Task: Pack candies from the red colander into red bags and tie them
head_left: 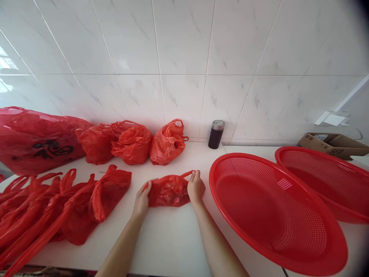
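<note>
Between my two hands a red plastic bag (169, 191) lies on the white table, with small lumpy contents showing dimly through its thin film. My left hand (143, 198) grips the bag's left end, thumb on top. At the other end, my right hand (196, 187) is closed on the bag, and a twisted strip of its handle runs up to the fingers. What is inside the bag cannot be made out. Left of my hands lies a row of overlapping red plastic bags (77, 207) with their handles pulled up.
Three filled red bags (167, 144) and a large red bag with black lettering (46, 142) stand along the tiled wall. A dark thermos (216, 135) stands near the wall. Two red plastic baskets (248, 200) take up the right side, with a cardboard box (331, 145) behind.
</note>
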{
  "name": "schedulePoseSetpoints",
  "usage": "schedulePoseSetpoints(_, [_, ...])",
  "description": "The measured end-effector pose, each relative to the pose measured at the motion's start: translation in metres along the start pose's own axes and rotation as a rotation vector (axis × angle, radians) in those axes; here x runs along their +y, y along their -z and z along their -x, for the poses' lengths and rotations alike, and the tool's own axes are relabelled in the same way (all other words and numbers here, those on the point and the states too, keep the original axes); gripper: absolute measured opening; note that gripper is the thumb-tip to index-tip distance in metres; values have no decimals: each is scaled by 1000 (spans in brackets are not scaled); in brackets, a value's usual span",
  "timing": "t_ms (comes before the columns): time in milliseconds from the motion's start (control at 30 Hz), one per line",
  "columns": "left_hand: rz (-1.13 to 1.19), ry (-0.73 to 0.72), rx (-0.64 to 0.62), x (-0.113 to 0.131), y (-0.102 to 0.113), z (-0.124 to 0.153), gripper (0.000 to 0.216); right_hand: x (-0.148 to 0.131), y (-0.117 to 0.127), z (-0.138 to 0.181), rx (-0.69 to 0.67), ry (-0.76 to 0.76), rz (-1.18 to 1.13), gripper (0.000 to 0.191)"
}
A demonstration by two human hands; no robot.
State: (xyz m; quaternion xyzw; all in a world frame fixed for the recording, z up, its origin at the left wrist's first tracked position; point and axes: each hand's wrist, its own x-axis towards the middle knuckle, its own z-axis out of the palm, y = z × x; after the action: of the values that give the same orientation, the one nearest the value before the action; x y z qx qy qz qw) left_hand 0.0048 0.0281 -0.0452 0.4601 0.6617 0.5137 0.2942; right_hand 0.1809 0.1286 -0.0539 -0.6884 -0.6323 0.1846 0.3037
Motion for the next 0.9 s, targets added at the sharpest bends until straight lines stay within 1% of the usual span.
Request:
schedulePoseSetpoints(67, [116, 36, 9, 2, 7, 27, 62, 1, 1, 0, 12, -2, -46, 33])
schedulePoseSetpoints(133, [272, 90, 9, 3, 17, 54, 53, 2, 1, -1, 21, -4, -89, 32])
schedulePoseSetpoints(200, [453, 150, 21, 7, 27, 74, 39, 3, 0, -1, 26, -5, -133, 31])
schedulePoseSetpoints(267, [579, 201, 44, 11, 33, 86, 31, 5, 0, -1, 29, -2, -181, 30])
schedulePoseSetpoints(300, [603, 225, 58, 14, 34, 88, 30, 6, -1, -1, 31, -1, -209, 31])
schedulePoseSetpoints(400, [630, 372, 72, 18, 34, 86, 33, 8, -1, -1, 36, 11, -308, 31])
schedulePoseSetpoints(433, [596, 413, 77, 19, 34, 83, 35, 9, 0, -2, 37, 18, -345, 32])
schedulePoseSetpoints(467, [518, 414, 106, 21, 34, 80, 37, 10, 0, -2, 37, 26, -383, 32])
schedulePoseSetpoints(500, [391, 357, 159, 23, 34, 77, 39, 11, 0, -2, 34, 36, -420, 32])
schedulePoseSetpoints(533, [222, 242, 228, 26, 33, 73, 40, 11, 0, -2, 30, 48, -457, 32])
schedulePoseSetpoints(567, [26, 84, 293, 31, 31, 69, 40, 12, 0, -2, 24, 60, -492, 32])
schedulePoseSetpoints(600, [-169, -83, 330, 36, 27, 66, 38, 12, 0, -2, 16, 73, -525, 32])
schedulePoseSetpoints(633, [-335, -224, 323, 43, 22, 61, 36, 12, 0, -2, 8, 89, -557, 33])
schedulePoseSetpoints(667, [-462, -306, 275, 49, 15, 57, 34, 12, 1, -2, -1, 104, -586, 33])
schedulePoseSetpoints(700, [-542, -334, 197, 54, 6, 51, 34, 12, 1, -1, -9, 117, -614, 34])
schedulePoseSetpoints(733, [-584, -316, 122, 59, -2, 46, 33, 12, 1, -1, -16, 129, -639, 35])
schedulePoseSetpoints(800, [-597, -226, 10, 65, -16, 34, 30, 11, 3, 0, -29, 150, -678, 38])
schedulePoseSetpoints(867, [-565, -160, -39, 66, -23, 25, 20, 11, 5, 1, -46, 175, -700, 40])
schedulePoseSetpoints(900, [-535, -141, -46, 66, -23, 21, 15, 11, 5, 2, -61, 193, -704, 41])
